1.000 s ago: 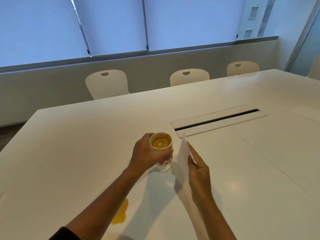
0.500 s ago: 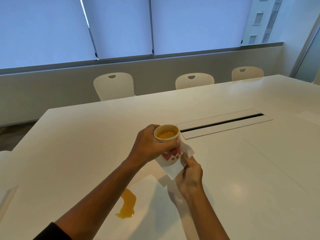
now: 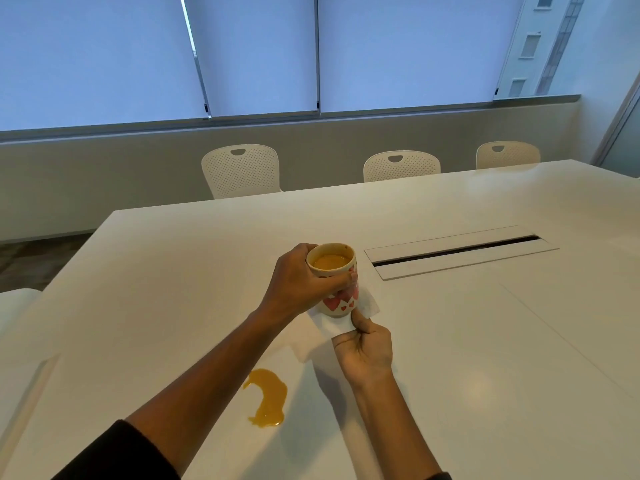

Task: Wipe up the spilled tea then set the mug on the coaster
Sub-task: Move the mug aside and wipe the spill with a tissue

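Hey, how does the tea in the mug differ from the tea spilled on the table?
The tea in the mug is contained and round, held up by the left hand; the spilled tea lies flat on the table in an irregular curved puddle. The mug's tea sits farther away, the spill nearer, beside the left forearm. Both are the same orange-yellow.
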